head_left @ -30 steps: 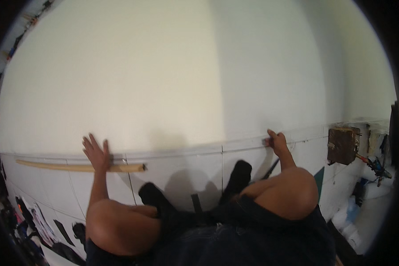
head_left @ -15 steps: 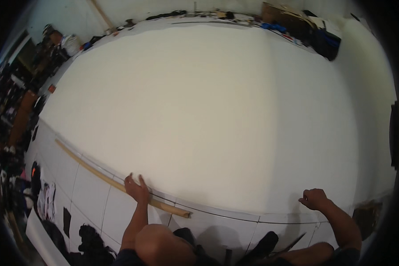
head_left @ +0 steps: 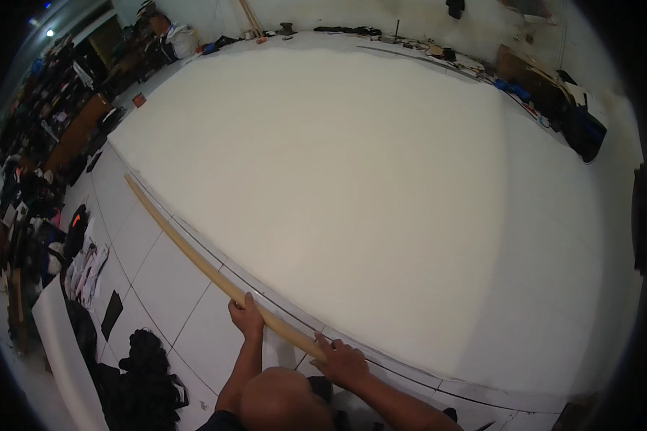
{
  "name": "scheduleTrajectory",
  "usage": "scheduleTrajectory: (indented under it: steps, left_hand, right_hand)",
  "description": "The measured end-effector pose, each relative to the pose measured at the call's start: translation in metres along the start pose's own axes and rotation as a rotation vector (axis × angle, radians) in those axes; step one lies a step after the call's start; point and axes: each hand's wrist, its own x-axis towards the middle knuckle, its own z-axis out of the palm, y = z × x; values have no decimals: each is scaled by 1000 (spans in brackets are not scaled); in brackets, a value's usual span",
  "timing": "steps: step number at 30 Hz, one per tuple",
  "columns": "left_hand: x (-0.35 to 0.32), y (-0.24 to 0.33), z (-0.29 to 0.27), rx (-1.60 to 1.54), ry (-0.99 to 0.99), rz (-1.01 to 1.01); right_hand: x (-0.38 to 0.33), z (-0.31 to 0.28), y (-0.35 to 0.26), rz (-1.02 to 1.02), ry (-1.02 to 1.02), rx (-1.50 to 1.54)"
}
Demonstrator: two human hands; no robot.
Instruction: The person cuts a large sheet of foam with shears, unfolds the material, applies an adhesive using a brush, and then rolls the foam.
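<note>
A long tan tube (head_left: pixel 194 257), cardboard by its look, slants along the near left edge of a wide cream-white sheet (head_left: pixel 323 179) spread over the floor. Around the tube, partway along, my left hand (head_left: pixel 249 317) is closed with its thumb up. My right hand (head_left: pixel 343 363) grips the tube's near end, fingers bent over it; its palm side is hidden. Between tube and sheet runs a thin dark rod or strip (head_left: pixel 287 312), following the sheet's edge.
White floor tiles (head_left: pixel 147 302) lie to the left. Black cloth (head_left: pixel 147 381), a white roll (head_left: pixel 65 359) and folded garments (head_left: pixel 90 269) sit at lower left. Piled clutter (head_left: pixel 29 208) lines the left side. A brown cardboard piece (head_left: pixel 532 75) and a dark bag (head_left: pixel 586 136) stand at far right.
My right hand has come left from over the sheet's right part onto the tube's near end. My left hand has closed on the tube. The view has turned.
</note>
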Motion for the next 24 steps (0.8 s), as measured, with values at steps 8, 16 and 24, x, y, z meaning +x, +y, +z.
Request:
scheduleTrajectory:
  steps: [8, 16, 24]
  left_hand:
    - [64, 22, 53, 224, -242, 700]
    - [84, 34, 124, 849, -306, 519]
    - [82, 37, 123, 862, -303, 524]
  right_hand:
    - [45, -54, 47, -101, 412, -142]
    - [143, -89, 89, -17, 478, -407]
    - [232, -139, 84, 117, 548, -296]
